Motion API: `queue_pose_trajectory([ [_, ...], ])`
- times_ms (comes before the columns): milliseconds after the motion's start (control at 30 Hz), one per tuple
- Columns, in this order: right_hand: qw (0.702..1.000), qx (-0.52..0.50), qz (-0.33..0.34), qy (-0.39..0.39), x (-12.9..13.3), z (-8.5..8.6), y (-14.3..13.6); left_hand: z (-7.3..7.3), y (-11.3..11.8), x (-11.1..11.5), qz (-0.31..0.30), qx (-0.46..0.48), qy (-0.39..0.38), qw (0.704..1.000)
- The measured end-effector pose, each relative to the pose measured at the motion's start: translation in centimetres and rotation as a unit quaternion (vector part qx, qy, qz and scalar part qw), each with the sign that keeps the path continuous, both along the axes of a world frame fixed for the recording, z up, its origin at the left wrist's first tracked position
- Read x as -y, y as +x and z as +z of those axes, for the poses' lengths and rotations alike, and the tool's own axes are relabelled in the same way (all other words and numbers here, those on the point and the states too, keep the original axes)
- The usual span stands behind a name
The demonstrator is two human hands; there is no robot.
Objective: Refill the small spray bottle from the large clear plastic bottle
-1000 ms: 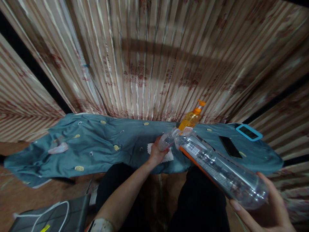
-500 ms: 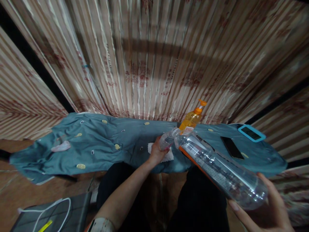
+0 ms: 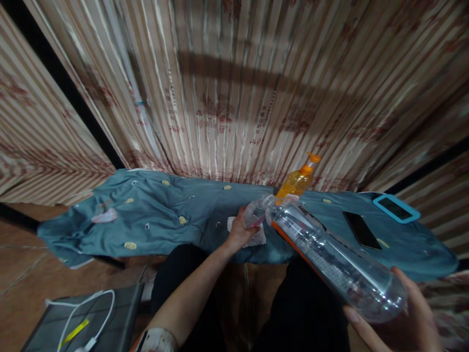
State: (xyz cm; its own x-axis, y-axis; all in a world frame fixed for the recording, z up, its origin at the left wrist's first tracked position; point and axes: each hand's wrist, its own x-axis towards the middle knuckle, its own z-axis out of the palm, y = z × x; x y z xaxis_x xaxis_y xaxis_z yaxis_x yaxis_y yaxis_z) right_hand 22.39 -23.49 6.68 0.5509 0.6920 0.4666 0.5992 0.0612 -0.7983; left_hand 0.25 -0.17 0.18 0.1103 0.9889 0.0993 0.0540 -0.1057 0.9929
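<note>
My left hand is wrapped round a small clear plastic bottle, held over a white tissue on the cloth. A large clear plastic bottle with an orange-edged label lies tilted across my right thigh, its base cradled in my right hand. Its neck points down-left and meets the small bottle's mouth; whether the two rims touch I cannot tell. Whatever liquid may be inside either bottle is hard to make out. Just behind the necks stands an orange pump bottle.
Teal cloth covers the narrow table. On its right side lie a black phone and a blue-framed device; a crumpled pale piece is at the left. A grey stool holds a white cable. Striped curtain hangs behind.
The view has shifted slightly, so the table and its things appear farther right. Both hands keep their bottles neck to neck in almost the same pose.
</note>
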Motion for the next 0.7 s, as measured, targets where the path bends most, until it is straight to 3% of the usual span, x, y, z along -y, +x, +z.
queue_pose_trajectory([
  [133,1.000,0.002,0.004,-0.006,-0.1,0.1,-0.2,-0.1,0.1,0.0,0.008,0.001,-0.009,1.000],
  [333,0.996,0.086,-0.036,-0.013,-0.2,1.3,-1.3,0.1,0.5,0.2,0.030,-0.006,-0.026,0.999],
  [700,1.000,0.017,-0.013,-0.019,-0.2,0.4,-0.7,0.4,0.6,0.4,0.045,-0.016,-0.036,0.998],
])
